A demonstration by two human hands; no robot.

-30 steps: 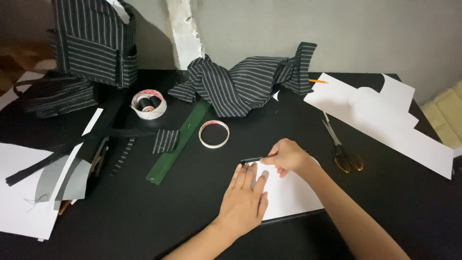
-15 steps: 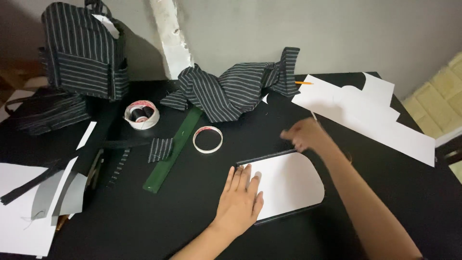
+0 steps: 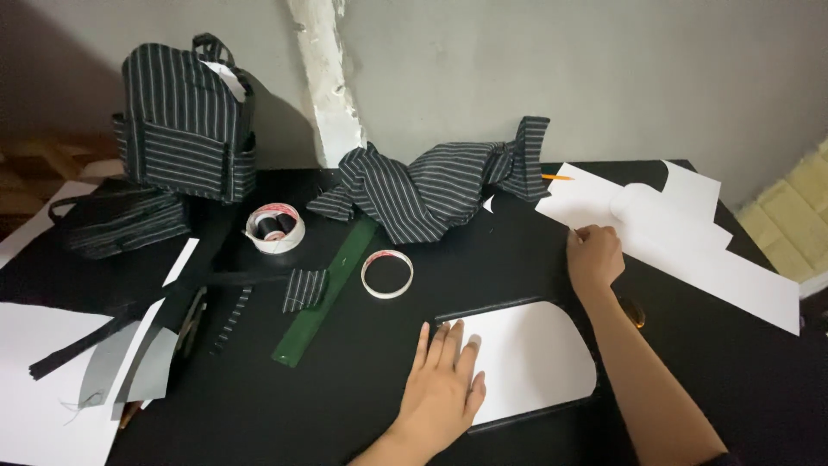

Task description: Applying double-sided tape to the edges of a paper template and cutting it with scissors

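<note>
My left hand point(image 3: 444, 384) lies flat with fingers apart on the left end of a white paper pattern piece point(image 3: 539, 358) with one rounded end, which rests on black material on the black table point(image 3: 483, 259). My right hand point(image 3: 593, 256) is farther back and to the right, fingers curled, at the near edge of large white paper sheets point(image 3: 699, 255). An orange scissors handle point(image 3: 636, 312) shows just beside my right forearm; the blades are hidden. Whether the right hand holds anything is hidden.
A striped backpack point(image 3: 185, 121) stands back left, with folded striped fabric point(image 3: 121, 224) beside it and a striped cloth heap point(image 3: 440, 185) at the back centre. Two tape rolls point(image 3: 274, 229) point(image 3: 386, 273), a green ruler point(image 3: 328, 289), an orange pencil point(image 3: 556, 178) and white sheets point(image 3: 43, 406) also lie on the table.
My right hand has left the top edge of the pattern piece and moved back and right to the white sheets. My left hand stays flat on the pattern.
</note>
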